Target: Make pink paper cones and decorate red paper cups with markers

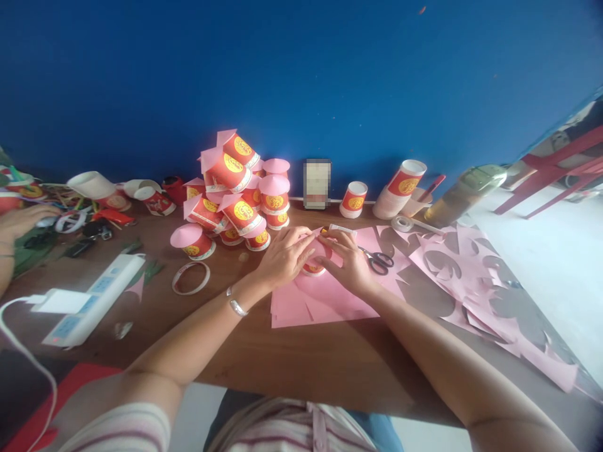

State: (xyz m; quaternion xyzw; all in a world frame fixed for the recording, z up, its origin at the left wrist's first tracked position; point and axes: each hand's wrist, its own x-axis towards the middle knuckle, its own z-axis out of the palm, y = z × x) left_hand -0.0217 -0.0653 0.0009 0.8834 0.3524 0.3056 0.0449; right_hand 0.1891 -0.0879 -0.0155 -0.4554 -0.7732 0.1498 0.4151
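My left hand point(284, 254) and my right hand point(347, 260) are both wrapped round a small red paper cup point(313, 268) covered with a pink paper piece, held over a sheet of pink paper point(320, 298) on the brown table point(301, 358). The fingers of both hands press together on the cup's pink cover. A silver bracelet point(237, 306) is on my left wrist. Scissors point(378, 259) lie just right of my right hand.
A pile of red cups with pink lids point(235, 194) stands behind my hands. A white tape ring point(191, 277) and a power strip point(89, 304) lie at left. Cut pink paper scraps point(475, 282) cover the right side. Another person's hand point(19, 223) is at far left.
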